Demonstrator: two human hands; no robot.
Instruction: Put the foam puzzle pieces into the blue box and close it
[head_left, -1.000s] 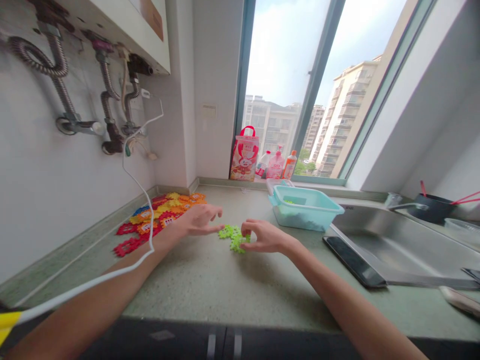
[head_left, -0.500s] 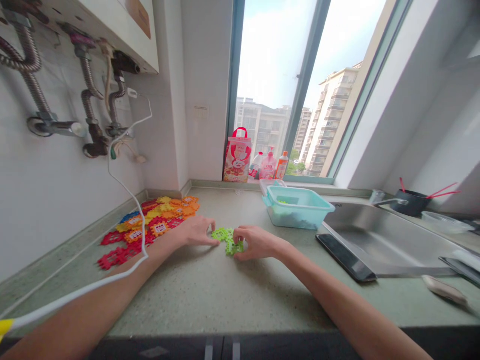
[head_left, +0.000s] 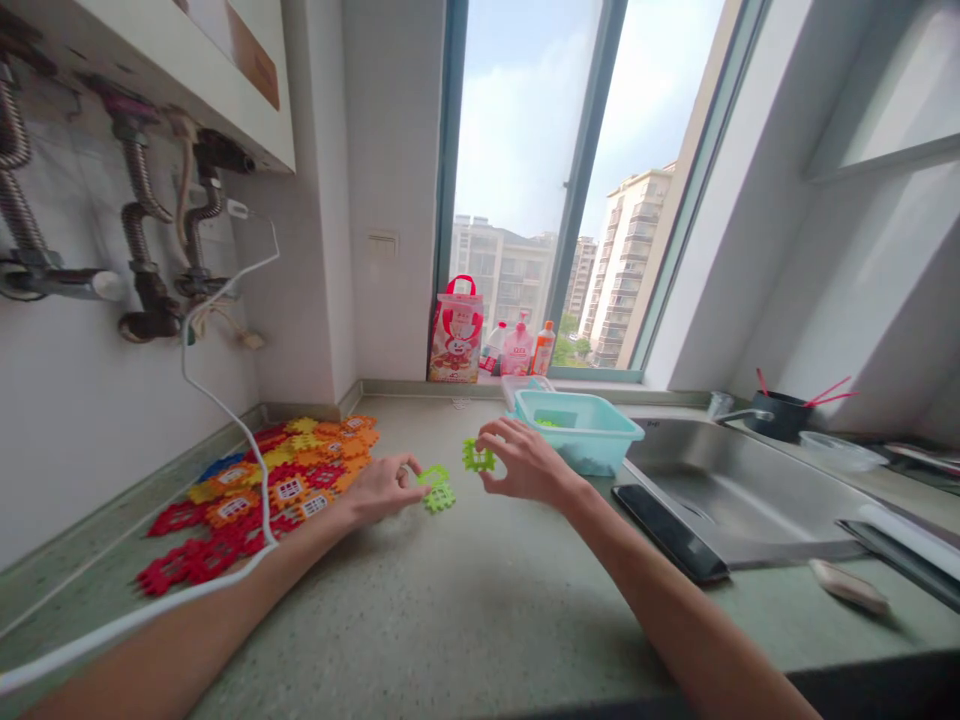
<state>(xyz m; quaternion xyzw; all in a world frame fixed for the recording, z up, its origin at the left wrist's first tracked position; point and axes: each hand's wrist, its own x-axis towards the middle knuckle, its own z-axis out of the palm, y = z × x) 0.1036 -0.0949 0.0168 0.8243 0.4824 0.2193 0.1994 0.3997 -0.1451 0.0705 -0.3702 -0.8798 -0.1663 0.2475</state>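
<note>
My right hand (head_left: 529,465) pinches a lime-green notched plastic building tile (head_left: 478,456) by its right side, raised above the counter. Close by on the left, my left hand (head_left: 386,488) has its thumb and forefinger closed at the edge of another green building tile (head_left: 433,475). A further green tile (head_left: 441,498) sits right below that one, touching or overlapping it. Behind and beside my left forearm lies a heap of red, orange, yellow and blue notched tiles (head_left: 289,488), some with window patterns.
A turquoise plastic basket (head_left: 600,440) with green pieces inside stands beyond my right hand. A black phone (head_left: 670,533) lies by the steel sink (head_left: 750,500). The white cable (head_left: 251,440) hangs across my left forearm. Bottles (head_left: 517,350) and a bag (head_left: 456,338) line the windowsill.
My right hand has lifted one green tile up, apart from the others. My left hand has closed its fingers at the green tile beside it. The camera view has shifted slightly.
</note>
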